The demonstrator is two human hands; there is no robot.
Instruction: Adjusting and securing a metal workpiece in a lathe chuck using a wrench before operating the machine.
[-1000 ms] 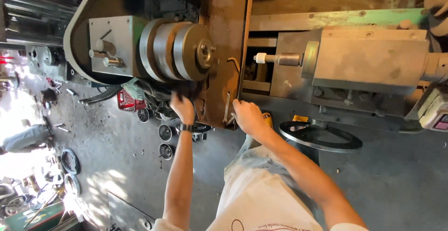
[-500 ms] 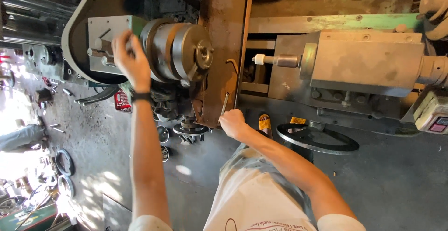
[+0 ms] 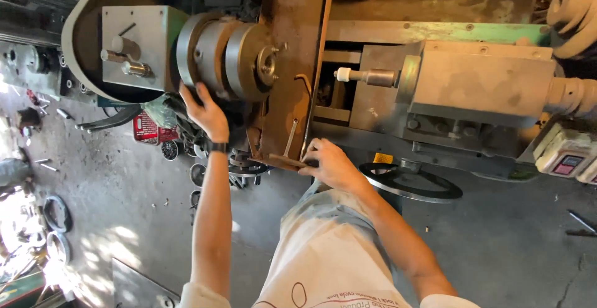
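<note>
I cup my left hand (image 3: 205, 112) on the grey round metal lathe chuck (image 3: 227, 59); beside it, my right hand (image 3: 333, 165) fingers close on the rusty brown steel plate (image 3: 292, 47), holding it steady

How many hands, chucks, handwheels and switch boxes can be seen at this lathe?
Hands: 2, left hand on the chuck, right hand on the rusty plate
Chucks: 1
Handwheels: 1
Switch boxes: 1
Total: 5
</note>
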